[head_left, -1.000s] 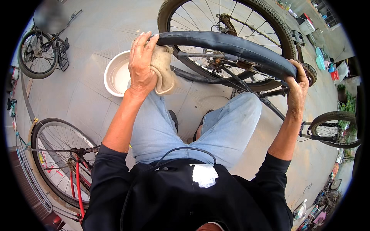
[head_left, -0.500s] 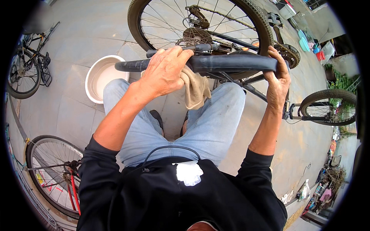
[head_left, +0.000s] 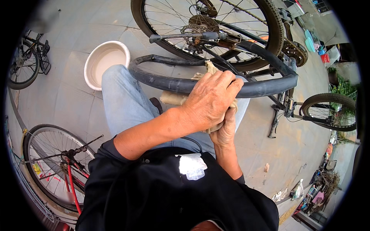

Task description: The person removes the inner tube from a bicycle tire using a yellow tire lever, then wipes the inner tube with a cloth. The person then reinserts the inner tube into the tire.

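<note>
A black bicycle inner tube point(head_left: 266, 87) forms a loose loop across my lap. My left hand point(head_left: 212, 94) is closed over its near stretch, with a beige cloth point(head_left: 173, 98) bunched between palm and tube. Just below, my right hand point(head_left: 226, 129) grips the underside of the same cloth; its fingers are partly hidden by the left hand. Beyond the tube stands a bicycle's rear wheel point(head_left: 278, 38) with a knobbly tyre, brake disc and chain. The far side of the loop runs close to this wheel.
A white basin point(head_left: 88, 71) of liquid sits on the paved floor beside my left knee. A red-framed bicycle's wheel point(head_left: 29, 154) is at lower left, another bicycle point(head_left: 29, 61) at far left. A front wheel point(head_left: 329, 109) and assorted clutter line the right side.
My right hand has left the tube's right end and come in to the cloth below my left hand. The left hand has moved right and nearer. The tube now hangs lower, its loop opened out.
</note>
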`<move>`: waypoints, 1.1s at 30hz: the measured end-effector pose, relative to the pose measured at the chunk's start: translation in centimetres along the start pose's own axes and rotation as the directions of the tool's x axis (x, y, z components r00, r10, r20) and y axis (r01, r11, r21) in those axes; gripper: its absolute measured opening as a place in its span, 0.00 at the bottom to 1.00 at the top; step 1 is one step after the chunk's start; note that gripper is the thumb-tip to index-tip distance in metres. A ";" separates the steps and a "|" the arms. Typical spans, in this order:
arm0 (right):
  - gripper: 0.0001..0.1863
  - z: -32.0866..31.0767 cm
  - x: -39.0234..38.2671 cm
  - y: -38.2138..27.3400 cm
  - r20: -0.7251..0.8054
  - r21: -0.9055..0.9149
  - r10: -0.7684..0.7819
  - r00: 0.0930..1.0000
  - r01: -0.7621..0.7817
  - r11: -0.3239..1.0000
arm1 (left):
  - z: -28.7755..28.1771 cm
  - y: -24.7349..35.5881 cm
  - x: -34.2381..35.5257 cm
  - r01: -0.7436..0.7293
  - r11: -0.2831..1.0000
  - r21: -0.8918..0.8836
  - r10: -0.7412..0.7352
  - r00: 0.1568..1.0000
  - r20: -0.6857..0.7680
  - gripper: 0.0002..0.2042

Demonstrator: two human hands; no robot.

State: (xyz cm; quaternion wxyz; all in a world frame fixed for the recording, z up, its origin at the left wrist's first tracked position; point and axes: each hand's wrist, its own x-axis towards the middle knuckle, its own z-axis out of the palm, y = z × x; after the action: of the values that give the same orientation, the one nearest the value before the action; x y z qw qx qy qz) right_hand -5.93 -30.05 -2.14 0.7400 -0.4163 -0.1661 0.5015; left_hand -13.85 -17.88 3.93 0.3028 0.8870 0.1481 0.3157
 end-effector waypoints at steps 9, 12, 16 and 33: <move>0.27 -2.8 0.4 -2.6 -0.151 0.089 -0.181 0.972 0.196 0.977 | -3.9 -4.4 -3.3 0.102 0.980 -0.172 -0.080 0.988 0.132 0.36; 0.27 -4.4 0.6 -3.6 -0.135 0.174 -0.170 0.976 0.192 0.966 | -3.6 -6.9 -4.9 0.227 0.974 -0.030 -0.205 0.923 0.326 0.26; 0.29 -5.1 0.5 -3.7 -0.268 -0.054 -0.210 0.940 0.203 0.978 | -2.3 -6.3 -3.1 0.198 0.979 -0.048 -0.184 0.960 0.211 0.16; 0.17 0.6 -0.7 -2.7 -0.447 -0.136 -0.208 0.870 0.164 0.977 | 3.9 -1.1 -3.2 0.057 0.997 0.052 -0.071 0.939 0.336 0.15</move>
State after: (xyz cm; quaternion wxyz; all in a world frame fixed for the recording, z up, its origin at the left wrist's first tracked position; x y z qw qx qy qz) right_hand -4.98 -30.84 0.44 0.7826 -0.5392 -0.0496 0.3071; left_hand -13.85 -20.19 -0.66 0.3153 0.9287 0.1295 0.1459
